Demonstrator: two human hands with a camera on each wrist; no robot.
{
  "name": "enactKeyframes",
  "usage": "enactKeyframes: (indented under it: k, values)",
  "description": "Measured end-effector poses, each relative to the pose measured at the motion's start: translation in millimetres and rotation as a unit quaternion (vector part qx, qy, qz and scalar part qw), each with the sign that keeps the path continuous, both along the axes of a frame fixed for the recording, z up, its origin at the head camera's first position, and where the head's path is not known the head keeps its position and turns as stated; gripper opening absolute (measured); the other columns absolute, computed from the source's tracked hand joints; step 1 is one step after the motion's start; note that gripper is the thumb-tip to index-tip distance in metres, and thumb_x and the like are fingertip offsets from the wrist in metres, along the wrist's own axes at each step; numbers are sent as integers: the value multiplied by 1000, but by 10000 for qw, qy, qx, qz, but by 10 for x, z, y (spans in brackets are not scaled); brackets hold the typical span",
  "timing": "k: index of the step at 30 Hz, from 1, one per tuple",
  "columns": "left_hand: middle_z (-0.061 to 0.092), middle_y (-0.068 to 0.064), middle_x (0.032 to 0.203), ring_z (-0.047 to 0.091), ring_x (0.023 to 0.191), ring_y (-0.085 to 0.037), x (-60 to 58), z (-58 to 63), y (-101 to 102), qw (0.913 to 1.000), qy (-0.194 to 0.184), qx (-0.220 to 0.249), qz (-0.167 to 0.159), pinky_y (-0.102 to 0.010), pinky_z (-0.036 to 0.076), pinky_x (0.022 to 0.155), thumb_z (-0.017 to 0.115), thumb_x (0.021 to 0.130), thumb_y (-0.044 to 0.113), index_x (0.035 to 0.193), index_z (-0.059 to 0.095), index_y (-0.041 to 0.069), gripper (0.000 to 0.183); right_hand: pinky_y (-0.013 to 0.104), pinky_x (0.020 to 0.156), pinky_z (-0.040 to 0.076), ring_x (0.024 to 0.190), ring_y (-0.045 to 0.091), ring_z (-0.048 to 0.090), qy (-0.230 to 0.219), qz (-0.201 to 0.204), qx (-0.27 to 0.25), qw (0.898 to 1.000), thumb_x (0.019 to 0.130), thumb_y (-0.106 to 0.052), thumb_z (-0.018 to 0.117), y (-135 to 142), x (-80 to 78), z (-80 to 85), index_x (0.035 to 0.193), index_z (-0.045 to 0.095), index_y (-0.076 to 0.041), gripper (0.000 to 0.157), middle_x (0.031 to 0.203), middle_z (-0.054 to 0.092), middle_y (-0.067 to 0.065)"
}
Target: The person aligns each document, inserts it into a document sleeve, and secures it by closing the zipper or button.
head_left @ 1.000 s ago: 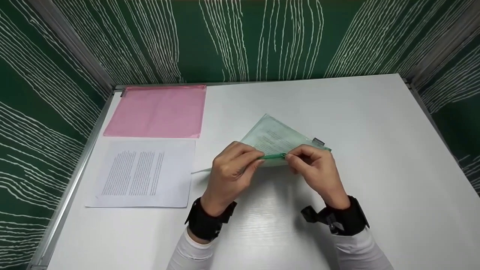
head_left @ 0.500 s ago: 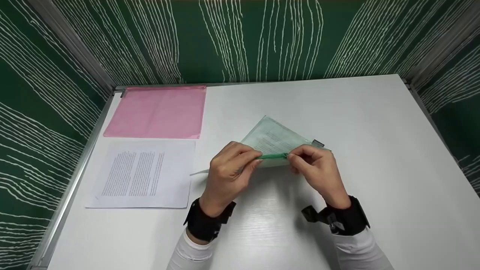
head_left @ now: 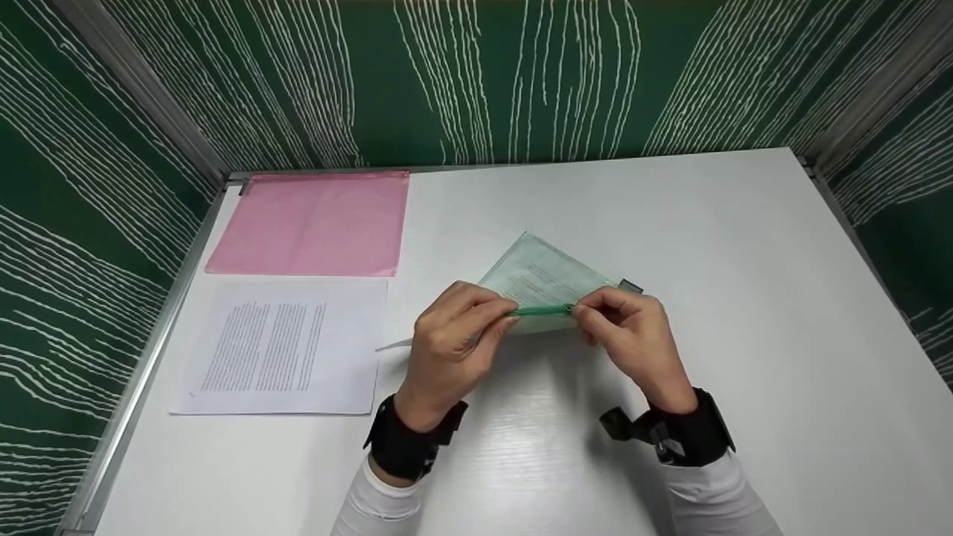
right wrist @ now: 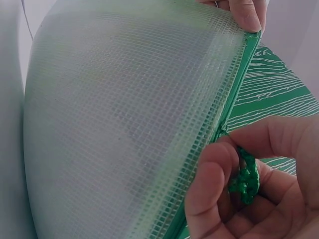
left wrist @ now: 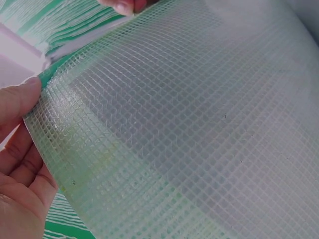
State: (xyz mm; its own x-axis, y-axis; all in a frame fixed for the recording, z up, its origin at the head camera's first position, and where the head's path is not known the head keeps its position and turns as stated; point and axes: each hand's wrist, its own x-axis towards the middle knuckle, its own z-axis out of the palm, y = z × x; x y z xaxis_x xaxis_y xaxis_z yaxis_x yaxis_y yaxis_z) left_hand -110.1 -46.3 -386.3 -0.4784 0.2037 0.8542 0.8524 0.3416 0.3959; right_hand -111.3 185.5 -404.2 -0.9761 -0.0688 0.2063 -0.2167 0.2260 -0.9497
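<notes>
Moved slightly farther apart, our left hand (head_left: 453, 342) pinches the green pouch (head_left: 549, 274) by a corner, our right hand (head_left: 634, 339) pinches its zipper pull (right wrist: 247, 183); we should keep the pouch taut.

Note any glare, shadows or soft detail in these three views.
Head: glare on the white table, shadows near the left hand and right hand, printed sheet illegible. Left wrist: bright patch near one corner of the mesh pouch. Right wrist: its weave hazes leftward.
</notes>
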Motion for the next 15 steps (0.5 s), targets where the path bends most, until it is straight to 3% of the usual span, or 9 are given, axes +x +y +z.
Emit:
enactKeyframes:
  k: [15]
  values:
    - [68, -5, 86, 62, 79, -18, 6, 15, -30, 9999, 30, 121, 44, -29, 51, 68, 80, 85, -2, 93, 78, 1, 9, 24, 58, 43, 59, 16, 55, -45, -138, 160, 9998, 95, 5, 67, 33, -23, -15, 85, 73, 0, 12, 68, 61, 8]
